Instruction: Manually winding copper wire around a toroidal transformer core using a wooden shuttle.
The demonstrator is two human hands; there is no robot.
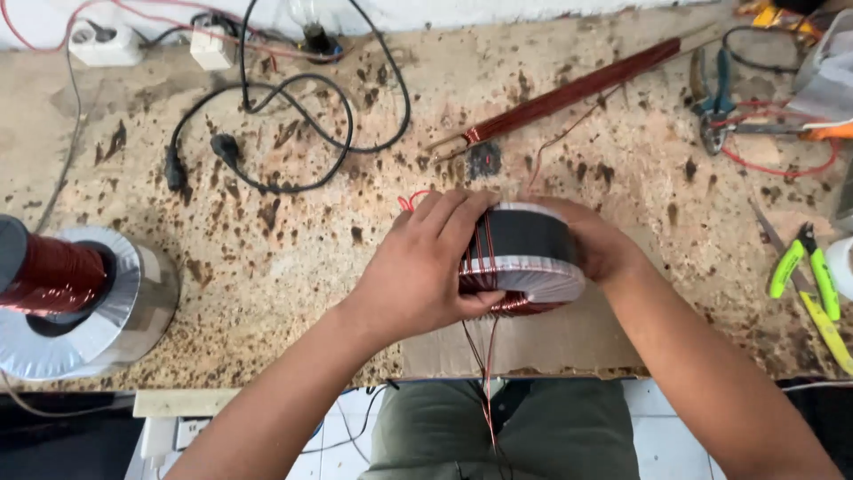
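Note:
A ring-shaped toroidal core (524, 253), black on its outer band and grey on its face, stands on edge at the middle of the stained workbench (293, 240). Copper wire turns wrap its left part. My left hand (425, 267) grips the core's left side over those turns. My right hand (597, 244) holds the right side. A strand of copper wire (488, 382) hangs from the core down past the bench edge toward my lap. The core rests on a piece of cardboard (551, 347).
A second grey core with a copper wire spool (62, 298) sits at the left edge. Black power cables (284, 116) lie at the back. A long copper-wound shuttle stick (569, 93) lies diagonally behind the core. Pliers (713, 98) and green-handled cutters (804, 262) are at the right.

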